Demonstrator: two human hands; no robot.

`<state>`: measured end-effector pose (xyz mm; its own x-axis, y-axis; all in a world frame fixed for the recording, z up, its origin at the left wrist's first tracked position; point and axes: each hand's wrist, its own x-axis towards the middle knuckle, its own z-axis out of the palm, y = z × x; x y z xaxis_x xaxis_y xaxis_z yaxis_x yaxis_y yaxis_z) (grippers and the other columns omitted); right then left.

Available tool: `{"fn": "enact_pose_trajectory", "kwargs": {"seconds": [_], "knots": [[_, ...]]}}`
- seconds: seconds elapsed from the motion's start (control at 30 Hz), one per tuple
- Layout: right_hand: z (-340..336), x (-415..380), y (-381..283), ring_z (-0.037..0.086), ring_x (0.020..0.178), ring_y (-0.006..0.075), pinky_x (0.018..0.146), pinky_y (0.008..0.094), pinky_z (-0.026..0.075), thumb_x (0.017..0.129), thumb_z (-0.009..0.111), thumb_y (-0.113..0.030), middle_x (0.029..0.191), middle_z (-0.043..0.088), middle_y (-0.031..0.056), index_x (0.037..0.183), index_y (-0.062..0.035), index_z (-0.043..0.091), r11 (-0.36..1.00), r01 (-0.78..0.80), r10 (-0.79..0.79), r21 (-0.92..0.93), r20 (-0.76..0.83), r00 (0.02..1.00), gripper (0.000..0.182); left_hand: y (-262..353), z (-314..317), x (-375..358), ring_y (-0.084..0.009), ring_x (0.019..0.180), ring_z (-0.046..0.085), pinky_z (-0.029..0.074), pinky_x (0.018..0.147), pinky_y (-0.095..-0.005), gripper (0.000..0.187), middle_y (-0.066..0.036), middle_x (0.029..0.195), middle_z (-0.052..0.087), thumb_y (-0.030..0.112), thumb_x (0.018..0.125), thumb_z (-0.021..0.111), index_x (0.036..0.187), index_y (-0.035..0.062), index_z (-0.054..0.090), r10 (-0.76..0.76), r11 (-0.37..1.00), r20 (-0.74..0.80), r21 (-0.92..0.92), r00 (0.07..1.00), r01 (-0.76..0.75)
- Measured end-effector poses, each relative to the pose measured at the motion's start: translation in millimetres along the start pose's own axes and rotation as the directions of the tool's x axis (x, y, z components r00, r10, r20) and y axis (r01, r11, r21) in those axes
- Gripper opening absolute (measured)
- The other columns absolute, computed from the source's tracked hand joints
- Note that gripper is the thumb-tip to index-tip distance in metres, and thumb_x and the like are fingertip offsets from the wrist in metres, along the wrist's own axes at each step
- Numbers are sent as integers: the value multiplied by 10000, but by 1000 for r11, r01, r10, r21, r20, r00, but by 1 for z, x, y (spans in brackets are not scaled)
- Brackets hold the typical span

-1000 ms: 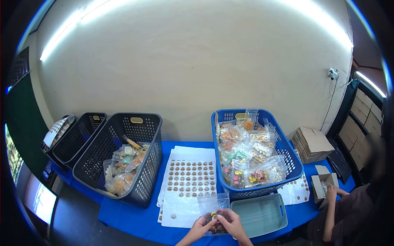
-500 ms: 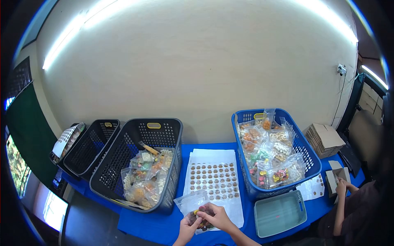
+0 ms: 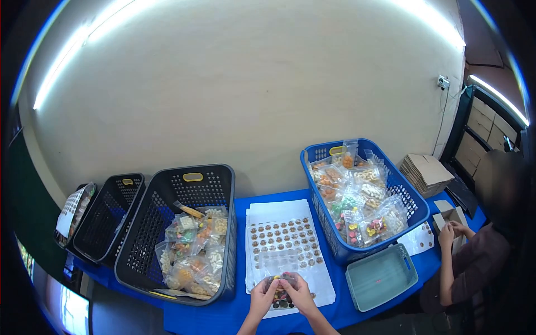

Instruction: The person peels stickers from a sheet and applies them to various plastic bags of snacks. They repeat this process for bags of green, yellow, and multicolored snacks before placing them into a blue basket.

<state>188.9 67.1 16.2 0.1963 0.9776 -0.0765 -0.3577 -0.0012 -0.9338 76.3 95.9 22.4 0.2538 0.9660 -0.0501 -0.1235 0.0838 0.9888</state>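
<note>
A clear plastic bag of dark, red and yellow pieces is held upright between my two hands. My left hand grips its left side and my right hand its right side, with both thumbs near each other on the front. Beneath and behind the bag lies a sheet of round brown stickers on white paper. Left of it stands a dark basket part-filled with packed bags. A blue basket at the right holds many filled bags.
A green-grey tray sits before the blue basket. At the right, a co-worker handles a small carton beside stacked cardboard. Two more dark baskets stand far left on the blue cloth.
The view has turned slightly right. My hands have moved apart a little to the bag's two sides, and the bag now stands straighter over the paper.
</note>
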Motion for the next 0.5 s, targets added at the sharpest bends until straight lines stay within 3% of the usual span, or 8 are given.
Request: {"fn": "enact_pose_trajectory", "kwargs": {"seconds": [0.03,0.13,0.17,0.23,0.3,0.4,0.5], "knots": [[-2,0,-4,542,815,95,596,202,470,822,553,-160,911,570,89,1040,37,461,1000,13,-13,20,-16,1000,308,-1,4,2,-62,631,538,432,516,-164,198,-40,789,583,148,837,522,933,-17,574,3,1000,-3,-11,1000,-3],[-10,-5,-10,542,752,86,577,188,475,797,578,-96,901,570,72,1034,48,474,998,31,-33,-52,-43,999,296,-7,9,12,-79,691,544,440,524,-163,185,-60,834,565,147,824,539,917,-6,585,227,925,22,307,974,-223],[-14,-6,-8,545,735,83,565,194,481,788,590,-103,871,576,73,1001,54,495,990,25,-32,-140,-54,998,281,-8,15,9,-159,713,549,425,625,-250,169,-86,778,557,144,780,591,863,-2,611,333,885,-11,349,943,-308],[-25,-8,-4,551,701,79,540,204,494,770,614,-117,812,587,76,935,67,535,950,1,-25,-312,-72,997,260,-29,18,6,-155,716,543,419,628,-247,176,-86,776,556,145,782,591,868,-8,608,256,924,-39,305,966,-233],[-29,-9,-4,553,662,78,531,204,493,763,622,-122,783,591,72,906,68,550,963,14,-34,-268,-68,997,249,-42,20,4,-148,720,534,413,628,-243,178,-85,772,553,141,789,580,874,-15,605,120,980,-47,166,992,-111],[-36,-7,-11,558,676,77,539,193,479,766,615,-99,836,591,73,926,58,547,969,-23,19,-247,-16,1000,234,-40,13,7,-141,712,532,413,637,-247,188,-78,781,556,145,795,578,889,-16,601,145,974,94,162,985,-159],[-43,-3,-12,563,697,81,547,190,473,770,609,-85,867,591,75,936,51,544,961,-55,61,-272,13,998,224,-48,11,12,-120,733,533,413,648,-236,195,-61,812,566,154,802,576,910,-7,598,79,996,141,40,987,-85]]}}
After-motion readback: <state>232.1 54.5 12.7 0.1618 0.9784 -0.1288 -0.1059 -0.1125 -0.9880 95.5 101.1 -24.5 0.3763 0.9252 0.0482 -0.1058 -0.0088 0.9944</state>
